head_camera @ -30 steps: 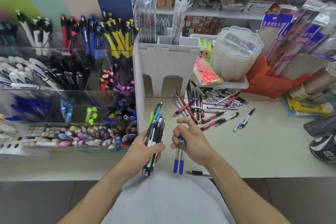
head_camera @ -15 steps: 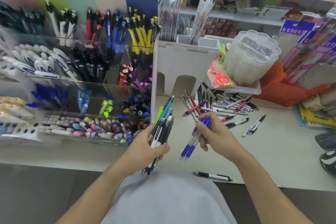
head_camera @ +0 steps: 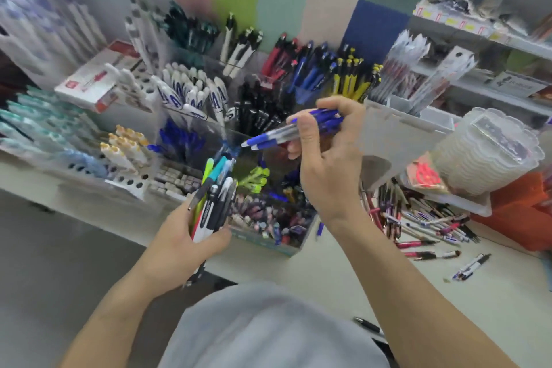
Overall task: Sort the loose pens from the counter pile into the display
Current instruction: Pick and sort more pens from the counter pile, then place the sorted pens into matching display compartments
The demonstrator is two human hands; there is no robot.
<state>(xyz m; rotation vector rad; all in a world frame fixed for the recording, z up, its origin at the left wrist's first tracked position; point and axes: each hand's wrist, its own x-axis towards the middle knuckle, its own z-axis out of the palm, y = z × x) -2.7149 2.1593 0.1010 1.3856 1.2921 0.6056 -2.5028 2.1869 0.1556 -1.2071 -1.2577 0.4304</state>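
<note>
My right hand [head_camera: 328, 158] grips two blue pens [head_camera: 277, 134], held level over the clear tiered pen display [head_camera: 209, 122] with their tips pointing left toward a compartment of blue pens [head_camera: 179, 140]. My left hand [head_camera: 191, 236] holds an upright bundle of mixed pens [head_camera: 215, 197] in front of the display's low front bins. The loose pen pile [head_camera: 424, 215] lies on the counter to the right, partly hidden behind my right arm.
A white divider box [head_camera: 397, 134] stands right of the display, with a stack of clear lidded containers [head_camera: 484, 152] and an orange bin [head_camera: 519, 212] beyond. Stray pens [head_camera: 472, 267] lie on the counter [head_camera: 448, 293]. One dark pen [head_camera: 369, 326] sits near its front edge.
My right hand has risen from above the counter to over the display, carrying the blue pens up and left. The view has swung left. My left hand keeps its bundle.
</note>
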